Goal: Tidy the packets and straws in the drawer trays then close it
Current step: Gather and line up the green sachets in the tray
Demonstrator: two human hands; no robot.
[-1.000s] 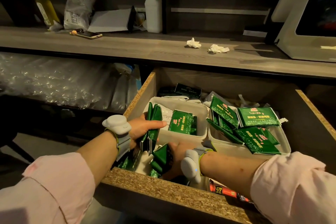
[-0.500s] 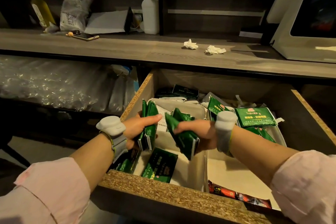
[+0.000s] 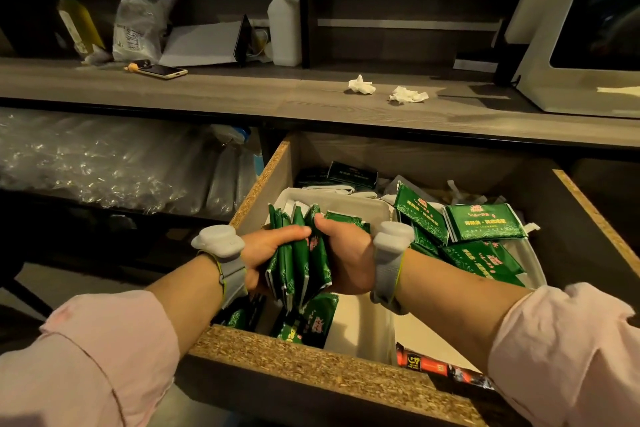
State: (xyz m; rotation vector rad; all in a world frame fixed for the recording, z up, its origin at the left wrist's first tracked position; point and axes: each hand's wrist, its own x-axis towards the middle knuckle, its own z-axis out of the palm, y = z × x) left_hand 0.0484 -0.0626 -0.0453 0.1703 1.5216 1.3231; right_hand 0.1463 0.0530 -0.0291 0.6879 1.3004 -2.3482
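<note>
My left hand [image 3: 273, 253] and right hand [image 3: 343, 253] press together, both grips clenched on one stack of glossy green packets [image 3: 299, 260] standing on edge above the white plastic tray [image 3: 360, 326] at the open chipboard drawer [image 3: 311, 354]'s left. More flat green packets [image 3: 485, 222] lie heaped in the right tray [image 3: 531, 263].

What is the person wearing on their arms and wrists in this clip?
Both arms have pale pink sleeves pushed up toward the elbows: left sleeve, right sleeve. Each wrist carries a light grey fabric band with a yellow-green edge and a rounded, pale grey plastic pod on top: left wristband, right wristband. The hands are bare, with no gloves; I see no rings, markings or cables.
</note>
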